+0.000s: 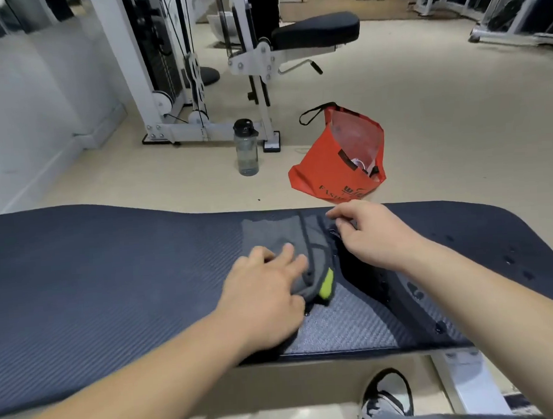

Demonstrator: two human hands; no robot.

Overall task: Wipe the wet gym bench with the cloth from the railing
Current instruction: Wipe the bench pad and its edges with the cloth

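Observation:
A dark blue padded gym bench (pixel 111 284) runs across the view, with water drops and a wet patch on its right part. A grey cloth (pixel 270 234) with a dark hem and a yellow-green tag lies folded on the bench's middle. My left hand (pixel 264 294) grips the cloth's near edge, fingers on top of it and thumb at the fold. My right hand (pixel 370 232) pinches the cloth's far right edge with curled fingers.
Beyond the bench on the beige floor stand a clear water bottle (pixel 247 148) with a black cap and an orange bag (pixel 340 160). A white cable machine (pixel 177 86) with a black seat (pixel 316 30) is behind them. My shoe (pixel 385 397) shows below the bench.

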